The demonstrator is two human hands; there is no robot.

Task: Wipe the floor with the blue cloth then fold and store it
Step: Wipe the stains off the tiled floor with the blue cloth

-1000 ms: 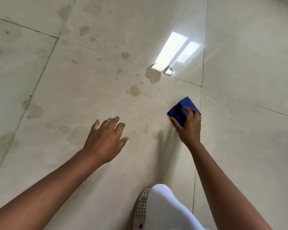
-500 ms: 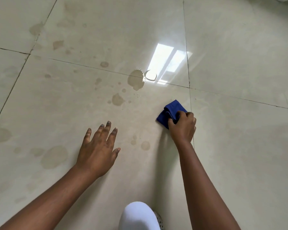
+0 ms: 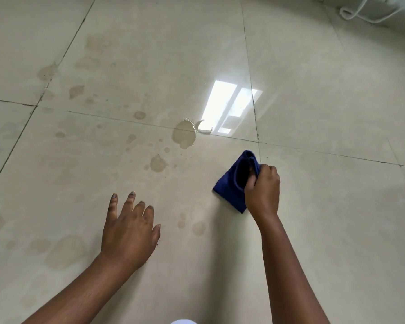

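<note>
Deep blue cloth (image 3: pixel 229 185), bunched into a rough triangle with a dark fold at top, pressed on the glossy beige tile floor (image 3: pixel 325 206) near brownish wet stains (image 3: pixel 184 136). Gripped by the closed right hand (image 3: pixel 263 190). Left hand (image 3: pixel 129 228) open, fingers spread, empty.

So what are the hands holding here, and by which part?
The right hand grips the bunched blue cloth by its right edge. The left hand holds nothing, fingers spread over the tiled floor.

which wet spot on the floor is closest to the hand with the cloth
The round spot just left of the right hand and below the blue cloth. The big puddle by the window glare lies farther up.
</note>
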